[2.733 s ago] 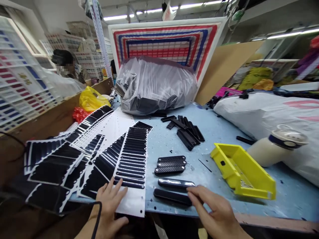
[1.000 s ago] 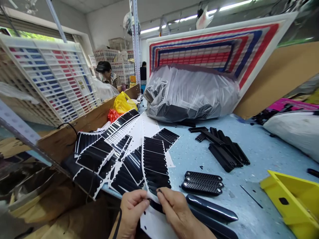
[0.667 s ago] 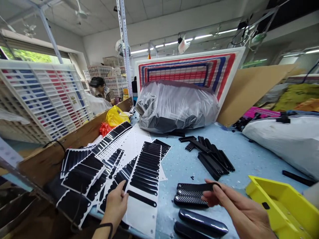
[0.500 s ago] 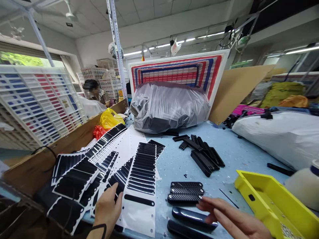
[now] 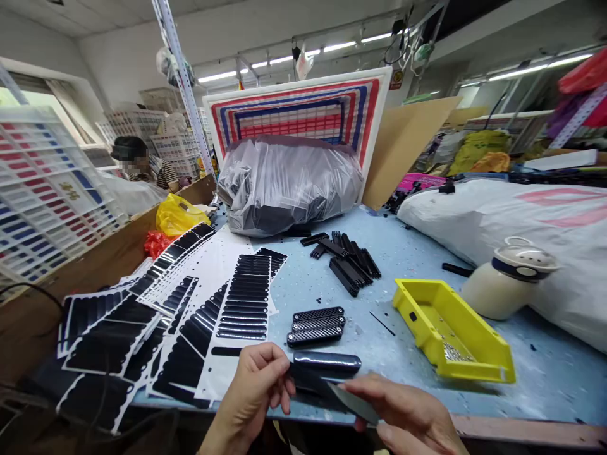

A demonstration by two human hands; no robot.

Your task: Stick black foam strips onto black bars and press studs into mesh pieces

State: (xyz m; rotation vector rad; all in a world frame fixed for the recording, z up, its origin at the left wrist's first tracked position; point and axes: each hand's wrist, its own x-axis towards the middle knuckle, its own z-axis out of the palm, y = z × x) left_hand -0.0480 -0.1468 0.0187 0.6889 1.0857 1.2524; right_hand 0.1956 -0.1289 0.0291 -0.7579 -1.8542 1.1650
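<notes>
Near the table's front edge, my left hand (image 5: 258, 388) pinches the left end of a thin black strip (image 5: 313, 380). My right hand (image 5: 405, 411) has its fingers on the other end, where the strip looks grey and shiny. Just behind the strip lies a glossy black rounded bar (image 5: 327, 362); whatever is beneath the strip is partly hidden. A little farther back sit several black pieces with a woven pattern (image 5: 317, 327), side by side. Left of my left hand is a white sheet (image 5: 208, 379) bearing rows of black strips (image 5: 244, 297).
A yellow bin (image 5: 408, 297) with small metal parts stands right, beside a cream bottle (image 5: 493, 294). Black slotted pieces (image 5: 351, 268) are piled mid-table. Behind are a plastic-wrapped bundle (image 5: 294, 183) and a striped basket (image 5: 374, 120). Another person (image 5: 161, 174) sits far left.
The view has swung right. My left hand has left the sheet of strips and moved right, now pinching a black strip. My right hand has come from beside the bars to the strip's other end.
</notes>
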